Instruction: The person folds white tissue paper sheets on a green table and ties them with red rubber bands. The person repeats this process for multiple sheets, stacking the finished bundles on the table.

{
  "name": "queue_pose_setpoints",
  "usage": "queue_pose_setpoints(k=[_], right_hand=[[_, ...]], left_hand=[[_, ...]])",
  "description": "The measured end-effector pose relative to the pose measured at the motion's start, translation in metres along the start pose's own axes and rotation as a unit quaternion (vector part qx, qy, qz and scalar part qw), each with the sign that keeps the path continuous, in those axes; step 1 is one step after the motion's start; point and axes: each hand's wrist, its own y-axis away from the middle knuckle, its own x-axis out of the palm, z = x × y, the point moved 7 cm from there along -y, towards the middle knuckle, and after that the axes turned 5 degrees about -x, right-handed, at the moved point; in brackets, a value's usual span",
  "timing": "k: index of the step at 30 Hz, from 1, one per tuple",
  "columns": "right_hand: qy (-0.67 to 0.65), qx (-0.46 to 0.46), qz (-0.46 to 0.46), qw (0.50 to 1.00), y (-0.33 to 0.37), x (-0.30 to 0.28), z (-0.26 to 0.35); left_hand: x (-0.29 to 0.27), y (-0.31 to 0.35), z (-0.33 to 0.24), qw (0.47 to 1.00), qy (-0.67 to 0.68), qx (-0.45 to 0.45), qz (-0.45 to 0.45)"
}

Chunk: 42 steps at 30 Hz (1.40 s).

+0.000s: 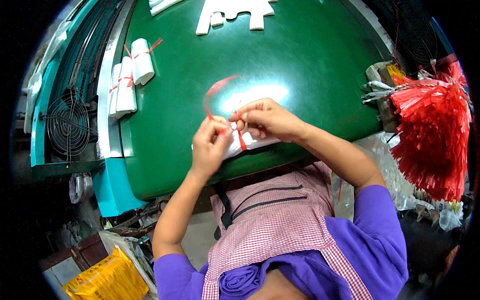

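Note:
A rolled bundle of white plastic bags lies at the near edge of the green work surface, partly covered by my hands. Around it runs a red plastic strip. My left hand is closed in a pinch on the strip at the bundle's left part, and a loose end curls up above it, blurred. With thumb and fingers together, my right hand pinches the strip just beside the left fingertips. The crossing of the strip is mostly hidden by the fingers.
Several white bundles tied with red strips rest at the table's left edge. White cut plastic pieces lie at the far side. A thick bunch of red strips hangs on the right. A yellow package sits low on the left, below a round wire guard.

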Motion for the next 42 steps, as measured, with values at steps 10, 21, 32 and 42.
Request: queue_pose_setpoints(k=[10, 21, 32, 42], right_hand=[[0.506, -0.286, 0.040, 0.813, 0.025, 0.041, 0.017], [0.713, -0.190, -0.001, 0.674, -0.066, 0.029, 0.041], [0.704, -0.432, -0.154, 0.542, -0.294, -0.007, 0.048], [0.835, -0.125, -0.212, 0.493, -0.215, -0.127, 0.107]], left_hand=[[-0.031, -0.033, -0.018, 0.948, -0.310, 0.070, -0.017], [-0.150, -0.051, 0.083, 0.968, -0.095, -0.040, -0.229], [-0.153, -0.054, 0.084, 0.957, -0.173, -0.046, -0.227], [-0.148, -0.061, 0.081, 0.953, -0.185, -0.019, -0.240]])
